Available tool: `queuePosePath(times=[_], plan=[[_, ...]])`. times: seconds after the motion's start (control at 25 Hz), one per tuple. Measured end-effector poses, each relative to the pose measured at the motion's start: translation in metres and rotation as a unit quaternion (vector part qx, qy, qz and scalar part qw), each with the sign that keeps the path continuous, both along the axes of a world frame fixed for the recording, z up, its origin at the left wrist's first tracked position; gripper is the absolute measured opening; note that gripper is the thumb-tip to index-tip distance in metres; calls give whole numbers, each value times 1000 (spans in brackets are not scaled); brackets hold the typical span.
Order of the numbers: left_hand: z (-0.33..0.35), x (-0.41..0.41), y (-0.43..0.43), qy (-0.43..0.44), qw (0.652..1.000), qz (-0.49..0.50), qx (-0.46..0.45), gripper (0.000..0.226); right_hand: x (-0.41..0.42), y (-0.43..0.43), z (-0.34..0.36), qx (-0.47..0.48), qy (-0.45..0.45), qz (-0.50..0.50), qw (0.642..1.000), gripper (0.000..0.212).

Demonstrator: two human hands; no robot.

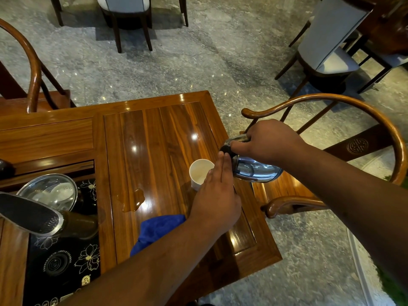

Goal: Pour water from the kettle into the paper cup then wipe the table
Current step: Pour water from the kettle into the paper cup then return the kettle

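Observation:
A white paper cup [199, 173] stands upright on the glossy wooden table [154, 133], near its right edge. My right hand [269, 140] grips the handle of a steel kettle [254, 168], which is tilted with its black-knobbed lid toward the cup. My left hand [217, 191] is flat with fingers straight, resting against the kettle's lid side, just right of the cup. A small puddle of water [132, 199] lies on the table left of the cup. A blue cloth [156, 230] lies near the front, partly under my left forearm.
A black induction panel [61, 261] with flower print is set in the table at left, with a glass-lidded pot [50, 192] and a dark-handled vessel [33, 215]. Round-backed wooden chairs stand at right [331, 102] and far left [31, 62]. Grey stone floor surrounds the table.

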State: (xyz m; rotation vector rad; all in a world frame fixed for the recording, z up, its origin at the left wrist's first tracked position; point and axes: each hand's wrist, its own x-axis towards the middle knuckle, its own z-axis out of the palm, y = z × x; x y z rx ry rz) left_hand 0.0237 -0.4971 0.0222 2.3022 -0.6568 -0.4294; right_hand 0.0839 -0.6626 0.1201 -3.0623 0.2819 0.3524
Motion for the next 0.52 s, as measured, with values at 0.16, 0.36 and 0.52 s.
queuePosePath(times=[0.16,0.36,0.52], plan=[[2,1,-1,2,1000,4,-4,96,3,0,1,-5,-1,3,1000,70],[4,2,0,2,1000,1,-8,96,6,1,2,-16,-3,8,1000,71],[2,3,0,4,1000,4,-7,98,7,3,0,-15,-2,10,1000,70]])
